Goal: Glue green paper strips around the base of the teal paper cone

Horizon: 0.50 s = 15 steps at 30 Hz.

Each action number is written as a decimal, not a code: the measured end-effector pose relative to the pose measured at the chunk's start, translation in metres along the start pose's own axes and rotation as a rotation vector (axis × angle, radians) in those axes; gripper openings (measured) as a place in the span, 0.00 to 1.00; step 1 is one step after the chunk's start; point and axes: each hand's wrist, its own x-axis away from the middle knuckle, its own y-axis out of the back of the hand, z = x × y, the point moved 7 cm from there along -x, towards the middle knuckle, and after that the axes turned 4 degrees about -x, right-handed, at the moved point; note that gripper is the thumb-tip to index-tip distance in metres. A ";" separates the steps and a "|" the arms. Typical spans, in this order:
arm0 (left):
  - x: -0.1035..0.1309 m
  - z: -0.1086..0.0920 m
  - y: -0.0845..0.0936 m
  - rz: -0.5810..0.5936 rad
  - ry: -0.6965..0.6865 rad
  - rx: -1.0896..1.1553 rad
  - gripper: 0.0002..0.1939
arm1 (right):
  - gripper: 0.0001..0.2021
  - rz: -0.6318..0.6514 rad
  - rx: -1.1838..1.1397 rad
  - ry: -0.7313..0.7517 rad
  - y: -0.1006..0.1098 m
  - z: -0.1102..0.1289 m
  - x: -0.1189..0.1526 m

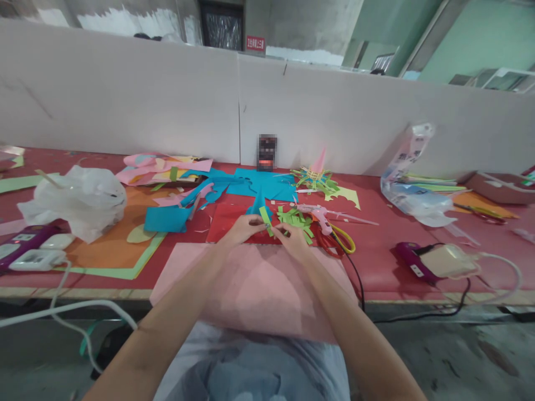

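Note:
My left hand [241, 230] and my right hand [292, 239] meet over the pink sheet's far edge, fingertips pinched close together. A short light green paper strip [264, 214] sticks up between them, with its lower end at the fingers of both hands. Just beyond stands a blue paper cone [259, 201], its base partly hidden by my left hand. Cut green paper strips [297, 219] lie in a loose pile beside my right hand. A pink glue gun [321, 218] rests to the right, near scissors with red and yellow handles [345, 238].
A pink sheet [251, 278] spans the table edge and my lap. Blue paper [267, 184] and a spiky paper piece with a pink cone [318, 167] lie farther back. A plastic bag [79, 195] is left; a power strip with a charger [418, 262] and cords is right.

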 end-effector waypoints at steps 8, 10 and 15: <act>-0.004 0.003 0.015 -0.145 -0.006 0.043 0.16 | 0.14 0.027 0.021 0.025 -0.004 -0.002 0.000; -0.004 0.004 0.020 -0.192 -0.006 0.066 0.16 | 0.14 0.027 0.033 0.030 -0.004 -0.001 0.000; -0.004 0.007 0.027 -0.282 0.003 0.108 0.15 | 0.14 0.032 0.050 0.065 -0.005 0.002 0.000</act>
